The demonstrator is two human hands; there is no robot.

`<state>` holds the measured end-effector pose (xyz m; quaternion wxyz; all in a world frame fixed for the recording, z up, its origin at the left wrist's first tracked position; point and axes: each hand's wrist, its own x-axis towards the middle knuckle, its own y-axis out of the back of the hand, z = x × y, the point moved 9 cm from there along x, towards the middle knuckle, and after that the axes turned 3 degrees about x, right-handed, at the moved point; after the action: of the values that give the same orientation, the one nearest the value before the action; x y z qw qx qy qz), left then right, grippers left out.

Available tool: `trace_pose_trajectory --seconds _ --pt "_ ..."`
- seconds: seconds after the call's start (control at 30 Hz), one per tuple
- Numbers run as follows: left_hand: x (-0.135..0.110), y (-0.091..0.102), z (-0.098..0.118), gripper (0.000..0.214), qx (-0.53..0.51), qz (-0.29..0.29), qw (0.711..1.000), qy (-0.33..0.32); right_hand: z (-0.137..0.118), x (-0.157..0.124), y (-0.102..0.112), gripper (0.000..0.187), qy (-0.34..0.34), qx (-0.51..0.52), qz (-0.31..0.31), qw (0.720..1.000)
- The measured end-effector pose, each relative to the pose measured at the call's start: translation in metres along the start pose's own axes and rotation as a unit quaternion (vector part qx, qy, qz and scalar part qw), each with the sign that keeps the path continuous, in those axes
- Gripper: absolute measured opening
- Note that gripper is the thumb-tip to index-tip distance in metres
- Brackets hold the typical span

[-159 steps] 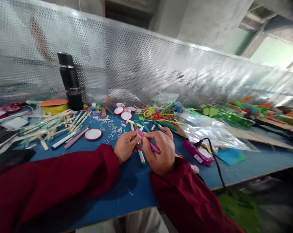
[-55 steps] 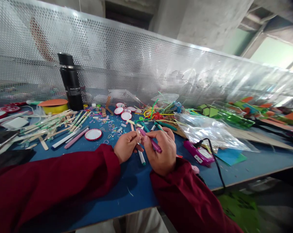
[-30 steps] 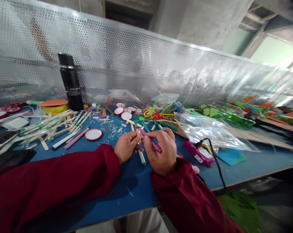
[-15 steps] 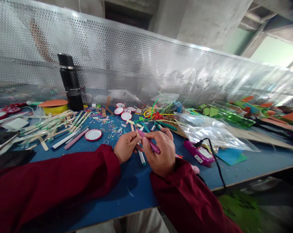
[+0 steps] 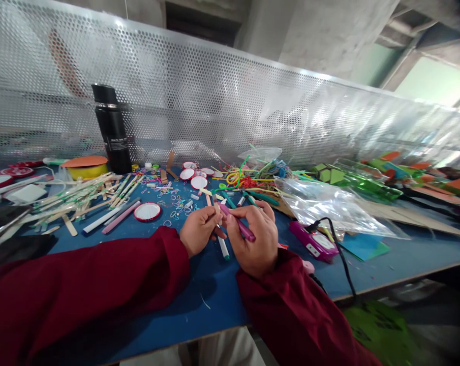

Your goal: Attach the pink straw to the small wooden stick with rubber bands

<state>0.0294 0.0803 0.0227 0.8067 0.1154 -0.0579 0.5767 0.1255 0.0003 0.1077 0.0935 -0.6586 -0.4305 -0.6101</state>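
Note:
My left hand (image 5: 198, 231) pinches a narrow wooden craft stick (image 5: 216, 205) upright between thumb and fingers. My right hand (image 5: 257, 241) is closed around a purple marker (image 5: 245, 230), its front end against or very near the stick; the exact contact is too small to tell. Both hands are close together above the blue table (image 5: 199, 315). Below them lies a white marker (image 5: 224, 248) with a green end, partly hidden by the fingers. A red-rimmed white lid (image 5: 147, 211) rests left of my left hand.
Several craft sticks (image 5: 71, 201) and two markers lie left, near a black bottle (image 5: 113, 134). Small rubber bands (image 5: 178, 201) and coloured strings (image 5: 245, 175) are strewn behind my hands. On the right are a clear plastic bag (image 5: 325, 203) and a purple device (image 5: 314, 241) with a black cable.
My right hand and the purple marker have shifted very slightly to the right. Both grips look the same, and the surroundings have barely shifted in view.

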Motion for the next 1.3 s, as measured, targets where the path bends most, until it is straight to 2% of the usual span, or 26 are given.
trace_pose_trajectory --seconds 0.33,0.63,0.83,1.03,1.3 --pt "-0.0013 0.001 0.0013 0.023 -0.012 0.0 1.0 -0.003 -0.0008 -0.0011 -0.0061 0.004 0.005 0.005 -0.023 1.0" --pt "-0.0003 0.0011 -0.001 0.03 -0.012 0.005 1.0 0.009 0.0018 0.0001 0.0014 0.006 -0.013 -0.004 0.005 1.0" --pt "-0.002 0.001 0.0027 0.026 -0.02 0.006 1.0 -0.002 -0.0015 -0.0012 -0.0043 0.004 0.008 0.006 -0.02 1.0" --pt "-0.0007 0.0015 0.001 0.029 -0.017 0.006 1.0 0.005 0.0015 -0.0003 -0.0004 0.005 -0.004 0.0 0.005 1.0" --pt "-0.0011 0.0012 0.0015 0.03 -0.016 0.006 1.0 0.001 0.0016 0.0001 -0.0028 0.004 -0.006 -0.001 -0.01 1.0"
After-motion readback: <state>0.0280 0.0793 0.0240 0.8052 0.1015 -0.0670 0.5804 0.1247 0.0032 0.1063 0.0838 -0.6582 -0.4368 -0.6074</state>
